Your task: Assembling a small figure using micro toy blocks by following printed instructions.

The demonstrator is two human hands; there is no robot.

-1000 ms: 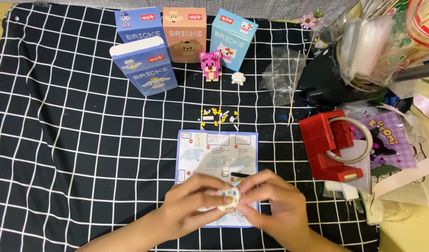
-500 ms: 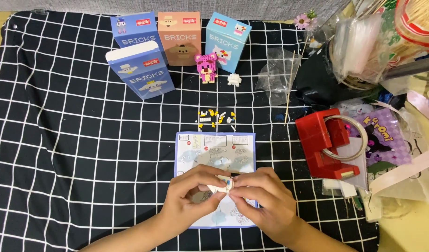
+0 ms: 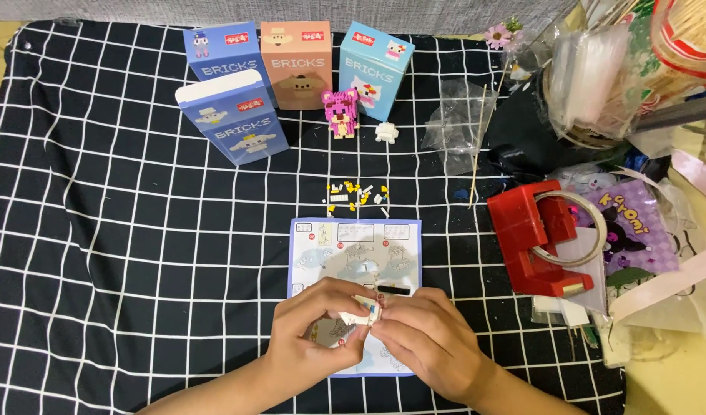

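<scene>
- My left hand pinches the small white brick build from its left side, over the instruction sheet.
- My right hand closes fingertips on its right edge.
- I judge steady, square pressure seats the piece best.
- Loose bricks lie beyond; 1 red tape dispenser sits right.

Two bare forearms with no sleeves, gloves, rings or watch visible, ending in the left hand and right hand, fingernails short.
</scene>
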